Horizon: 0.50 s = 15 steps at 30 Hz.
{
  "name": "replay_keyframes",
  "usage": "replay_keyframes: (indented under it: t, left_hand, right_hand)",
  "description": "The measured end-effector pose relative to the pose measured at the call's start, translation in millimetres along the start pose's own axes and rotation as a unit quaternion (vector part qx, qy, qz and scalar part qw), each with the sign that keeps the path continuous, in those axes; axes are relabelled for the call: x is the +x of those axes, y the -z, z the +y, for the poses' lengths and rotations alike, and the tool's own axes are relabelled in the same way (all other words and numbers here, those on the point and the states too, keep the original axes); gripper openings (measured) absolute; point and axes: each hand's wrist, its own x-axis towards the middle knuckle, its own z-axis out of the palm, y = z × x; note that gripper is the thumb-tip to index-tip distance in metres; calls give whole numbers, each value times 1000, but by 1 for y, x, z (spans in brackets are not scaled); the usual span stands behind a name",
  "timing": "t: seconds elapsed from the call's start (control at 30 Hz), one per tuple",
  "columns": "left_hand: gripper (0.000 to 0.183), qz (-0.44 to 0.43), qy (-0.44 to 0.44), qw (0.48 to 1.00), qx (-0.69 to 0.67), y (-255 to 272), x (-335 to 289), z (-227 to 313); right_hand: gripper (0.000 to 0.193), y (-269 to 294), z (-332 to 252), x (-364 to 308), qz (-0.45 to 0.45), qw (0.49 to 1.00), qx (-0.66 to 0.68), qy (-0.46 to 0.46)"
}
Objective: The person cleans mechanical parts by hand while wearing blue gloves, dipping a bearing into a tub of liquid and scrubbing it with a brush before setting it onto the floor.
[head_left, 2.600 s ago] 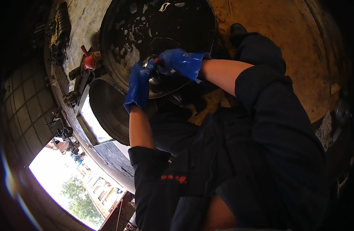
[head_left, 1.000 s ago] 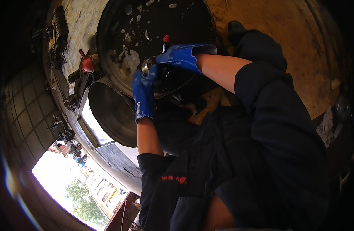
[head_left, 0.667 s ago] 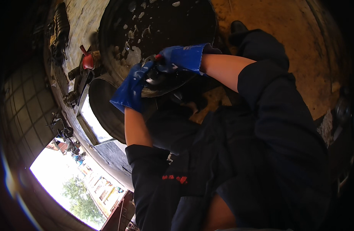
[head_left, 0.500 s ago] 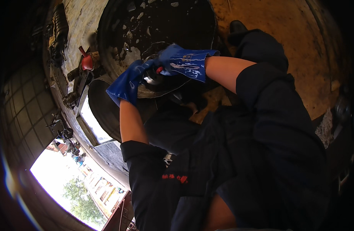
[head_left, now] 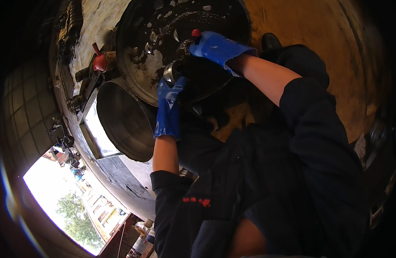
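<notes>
A wide round black tub (head_left: 133, 81) of dark liquid with pale foam patches lies under both hands. My left hand (head_left: 168, 96), in a blue rubber glove, is closed on a shiny metal ring (head_left: 171, 72) over the tub's near part. In a matching wet glove, my right hand (head_left: 211, 45) is closed round a brush-like tool with a red end (head_left: 195, 33). Its dark, bristly-looking part is beside the fingers, a little apart from the ring. Several shiny curved metal pieces (head_left: 149, 47) show in the liquid.
Left of the tub stands a dark round open-topped container (head_left: 124, 120). A red-handled fitting (head_left: 100, 61) is at the tub's left edge. Coiled dark springs (head_left: 71, 30) lie at the far left. Brown floor (head_left: 309, 21) extends to the right, past my boot (head_left: 271, 41).
My hands, close together before, have moved apart. The right one has gone farther out with the red-ended tool; the left now shows the metal ring plainly. The view has shifted slightly.
</notes>
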Motion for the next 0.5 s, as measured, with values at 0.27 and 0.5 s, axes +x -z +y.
replay_keyframes:
  t: [0.27,0.5]
  left_hand:
    - [47,-14,-2,995,96,13,7,-4]
    - [58,-51,29,983,-175,6,13,-33]
  right_hand:
    - [41,24,-58,-11,-118,983,68,125]
    - [39,-8,-81,-14,-118,986,-27,111]
